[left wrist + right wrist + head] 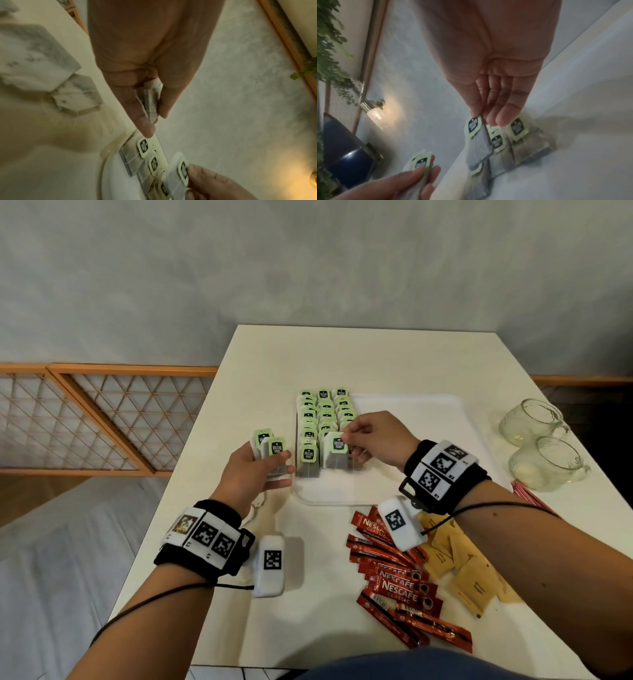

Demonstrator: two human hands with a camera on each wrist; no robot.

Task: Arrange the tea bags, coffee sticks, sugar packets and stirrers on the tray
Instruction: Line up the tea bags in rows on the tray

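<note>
Three rows of green-tagged tea bags stand along the left side of the white tray. My right hand pinches one tea bag by its top, at the near end of the middle row; the same pinched tea bag hangs from thumb and fingers in the right wrist view. My left hand hovers just left of the tray and grips a small stack of tea bags, seen as a held stack of tea bags between thumb and fingers. Red coffee sticks and brown sugar packets lie on the table in front.
Two glass cups lie on their sides at the table's right edge. Thin red stirrers lie near them under my right forearm. More loose tea bags lie on the table by my left wrist. The tray's right part is bare.
</note>
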